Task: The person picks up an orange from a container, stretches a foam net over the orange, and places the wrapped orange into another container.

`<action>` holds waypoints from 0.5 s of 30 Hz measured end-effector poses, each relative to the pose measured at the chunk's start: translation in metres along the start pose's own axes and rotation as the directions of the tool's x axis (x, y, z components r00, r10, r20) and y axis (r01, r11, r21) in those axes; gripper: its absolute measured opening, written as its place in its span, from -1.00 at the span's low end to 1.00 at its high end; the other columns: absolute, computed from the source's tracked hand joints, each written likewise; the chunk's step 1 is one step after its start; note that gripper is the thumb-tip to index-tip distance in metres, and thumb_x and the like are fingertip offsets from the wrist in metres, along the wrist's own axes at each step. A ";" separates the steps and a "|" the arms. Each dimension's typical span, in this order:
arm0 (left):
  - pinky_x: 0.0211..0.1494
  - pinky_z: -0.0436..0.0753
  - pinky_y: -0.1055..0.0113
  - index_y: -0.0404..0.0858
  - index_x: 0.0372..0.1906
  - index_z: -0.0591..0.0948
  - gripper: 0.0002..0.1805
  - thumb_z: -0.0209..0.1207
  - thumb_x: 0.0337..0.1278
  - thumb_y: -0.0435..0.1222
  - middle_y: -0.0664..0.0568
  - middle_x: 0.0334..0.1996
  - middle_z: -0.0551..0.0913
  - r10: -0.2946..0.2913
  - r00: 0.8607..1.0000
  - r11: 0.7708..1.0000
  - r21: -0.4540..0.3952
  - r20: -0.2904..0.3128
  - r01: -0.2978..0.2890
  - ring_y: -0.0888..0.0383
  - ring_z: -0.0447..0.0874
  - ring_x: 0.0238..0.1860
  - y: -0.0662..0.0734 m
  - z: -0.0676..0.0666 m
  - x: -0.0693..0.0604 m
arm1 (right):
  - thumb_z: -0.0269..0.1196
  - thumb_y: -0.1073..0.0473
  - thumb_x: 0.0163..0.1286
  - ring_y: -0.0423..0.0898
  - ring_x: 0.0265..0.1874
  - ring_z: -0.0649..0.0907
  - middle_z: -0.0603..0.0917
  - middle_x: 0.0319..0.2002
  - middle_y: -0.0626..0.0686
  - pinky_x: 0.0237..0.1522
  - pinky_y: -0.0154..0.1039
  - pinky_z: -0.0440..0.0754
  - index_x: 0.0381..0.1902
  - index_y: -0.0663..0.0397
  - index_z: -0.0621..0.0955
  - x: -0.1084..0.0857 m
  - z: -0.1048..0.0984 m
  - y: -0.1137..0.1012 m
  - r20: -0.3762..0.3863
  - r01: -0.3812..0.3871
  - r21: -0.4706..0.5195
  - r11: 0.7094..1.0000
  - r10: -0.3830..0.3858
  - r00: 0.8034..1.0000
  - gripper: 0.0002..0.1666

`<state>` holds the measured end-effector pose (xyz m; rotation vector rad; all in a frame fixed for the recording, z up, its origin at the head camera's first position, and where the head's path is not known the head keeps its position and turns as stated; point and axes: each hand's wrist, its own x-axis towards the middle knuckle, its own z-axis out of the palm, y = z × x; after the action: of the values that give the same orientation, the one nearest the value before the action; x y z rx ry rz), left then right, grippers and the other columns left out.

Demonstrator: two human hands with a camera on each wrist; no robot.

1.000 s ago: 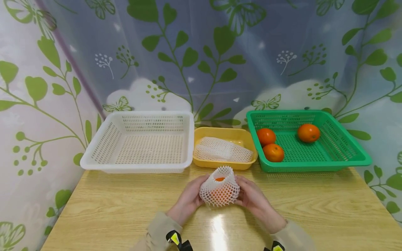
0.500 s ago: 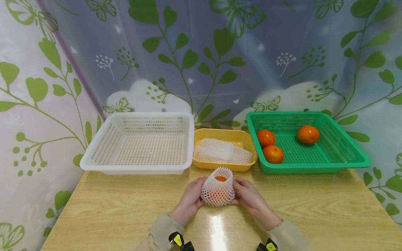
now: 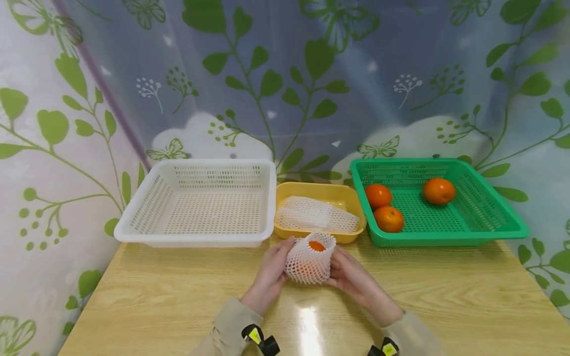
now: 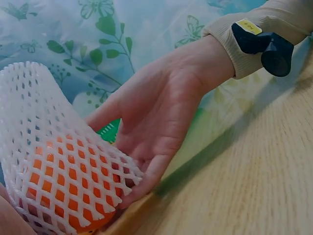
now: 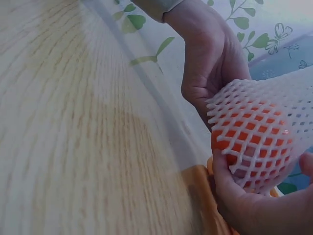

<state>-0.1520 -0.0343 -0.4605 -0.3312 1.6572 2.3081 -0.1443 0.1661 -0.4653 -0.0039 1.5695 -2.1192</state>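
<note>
An orange fruit (image 3: 316, 245) sits inside a white foam net sleeve (image 3: 307, 266), held between both hands above the table's front middle. The left hand (image 3: 268, 275) grips the netted fruit from its left side, and the right hand (image 3: 355, 280) holds it from the right with bent fingers. In the left wrist view the sleeve (image 4: 73, 171) covers most of the fruit, its free end standing out past it. The right wrist view shows fingers (image 5: 230, 183) curled under the fruit (image 5: 222, 142) at the sleeve's edge.
Behind the hands, a yellow tray (image 3: 319, 237) holds flat foam nets (image 3: 311, 213). A white basket (image 3: 196, 243) stands at the left. A green basket (image 3: 450, 239) at the right holds several orange fruits (image 3: 439, 191). A patterned curtain hangs behind the wooden table (image 3: 178, 291).
Both hands have lifted the netted fruit slightly toward the yellow tray, and the sleeve's opening has tilted to the right. The baskets and the other fruits have stayed in place.
</note>
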 end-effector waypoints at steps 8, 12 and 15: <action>0.17 0.61 0.31 -0.43 0.26 0.55 -0.38 0.23 0.38 0.00 -0.14 0.16 0.65 -0.007 1.000 1.000 -0.008 0.008 0.007 0.15 0.62 0.06 0.004 0.002 0.003 | -0.05 -0.13 0.65 -0.06 0.00 0.62 0.62 0.01 0.13 0.13 -0.20 0.64 0.43 0.35 0.26 -0.003 -0.002 -0.001 0.076 -0.054 0.016 0.998 0.053 0.996 -0.29; 0.25 0.57 0.24 -0.41 0.26 0.56 -0.34 0.27 0.32 0.03 -0.12 0.16 0.66 -0.001 1.000 1.000 0.008 0.019 0.001 0.15 0.62 0.07 0.004 0.003 0.003 | -0.03 -0.09 0.64 -0.11 -0.04 0.62 0.65 -0.04 0.04 0.06 -0.26 0.64 0.28 0.20 0.45 -0.006 0.000 -0.003 0.085 -0.037 0.019 0.999 0.035 0.996 -0.47; 0.28 0.53 0.20 -0.40 0.24 0.57 -0.36 0.25 0.33 0.03 -0.11 0.12 0.67 0.014 1.000 1.000 0.019 0.028 -0.015 0.13 0.60 0.07 0.004 0.004 0.003 | -0.05 -0.08 0.64 -0.12 0.00 0.59 0.60 0.05 0.06 0.09 -0.26 0.62 0.30 0.16 0.43 -0.008 0.003 -0.005 0.083 -0.022 0.015 1.000 0.021 0.996 -0.48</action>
<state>-0.1566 -0.0314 -0.4568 -0.2829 1.6725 2.2952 -0.1381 0.1675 -0.4577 -0.0682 1.4984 -2.0874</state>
